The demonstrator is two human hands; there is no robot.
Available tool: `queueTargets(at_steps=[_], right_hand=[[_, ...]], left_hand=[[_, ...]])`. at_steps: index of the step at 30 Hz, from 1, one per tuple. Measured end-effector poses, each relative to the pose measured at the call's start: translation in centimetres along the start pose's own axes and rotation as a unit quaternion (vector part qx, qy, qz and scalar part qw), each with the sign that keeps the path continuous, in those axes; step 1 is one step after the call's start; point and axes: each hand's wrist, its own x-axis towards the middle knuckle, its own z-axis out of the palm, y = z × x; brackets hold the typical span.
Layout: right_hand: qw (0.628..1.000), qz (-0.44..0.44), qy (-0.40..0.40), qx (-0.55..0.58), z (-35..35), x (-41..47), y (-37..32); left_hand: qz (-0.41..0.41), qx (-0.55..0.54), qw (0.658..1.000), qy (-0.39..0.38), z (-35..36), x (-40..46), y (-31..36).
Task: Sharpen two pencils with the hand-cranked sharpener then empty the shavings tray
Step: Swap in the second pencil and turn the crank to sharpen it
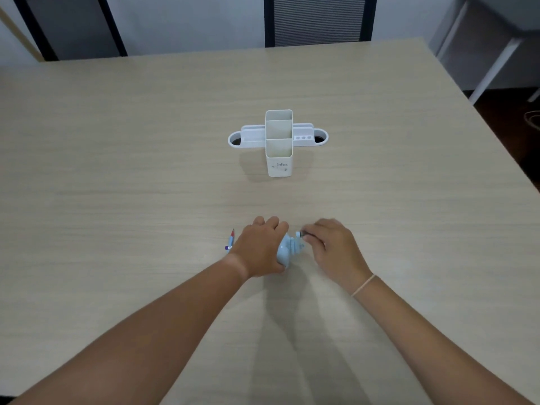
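Observation:
A light blue hand-cranked sharpener (pixel 287 251) stands on the table near the front middle. My left hand (pixel 260 248) covers its top and left side and grips its body. My right hand (pixel 331 247) sits just to its right, fingertips pinched on the small crank handle (pixel 298 234). A pencil (pixel 231 239) with a red tip and a purple end pokes out from behind my left hand on the left; most of it is hidden. I cannot see a second pencil or the shavings tray.
A white desk organiser (pixel 279 141) with tall square compartments and low side wings stands at the table's centre, beyond my hands. Chairs (pixel 318 20) stand behind the far edge. The table's right edge (pixel 479 118) runs diagonally.

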Motion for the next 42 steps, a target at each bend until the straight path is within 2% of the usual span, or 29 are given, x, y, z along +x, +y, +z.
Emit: queueTargets(at_steps=[6, 13, 18, 23, 25, 29, 31, 42], right_hand=[[1.000, -0.005, -0.012, -0.018, -0.4, 0.6, -0.2], [0.999, 0.008, -0.023, -0.036, -0.8, 0.6, -0.8], [0.998, 0.015, -0.012, -0.052, -1.7, 0.6, -1.8], [0.996, -0.043, 0.003, -0.080, -1.8, 0.7, -4.7], [0.994, -0.057, -0.034, -0.090, -0.8, 0.8, -5.9], [0.979, -0.041, -0.160, -0.124, 1.7, 1.3, -7.1], [0.969, -0.036, -0.192, -0.151, 2.6, 1.6, -7.4], [0.970, -0.020, -0.185, -0.156, 3.9, 1.8, -7.1]], left_hand=[[0.005, -0.011, 1.000, -0.003, -0.3, -0.1, 0.0], [0.010, -0.139, 0.990, -0.034, -1.8, -0.7, -0.7], [-0.025, -0.194, 0.980, -0.038, -2.5, -2.3, -3.3], [-0.081, -0.169, 0.980, -0.073, -1.9, -4.5, -6.8], [-0.085, -0.165, 0.980, -0.073, -1.7, -4.8, -7.5], [-0.059, -0.166, 0.983, -0.044, -1.4, -4.8, -7.2], [-0.044, -0.155, 0.986, -0.033, -1.3, -4.7, -6.9], [-0.020, -0.106, 0.994, -0.010, -1.2, -4.1, -7.3]])
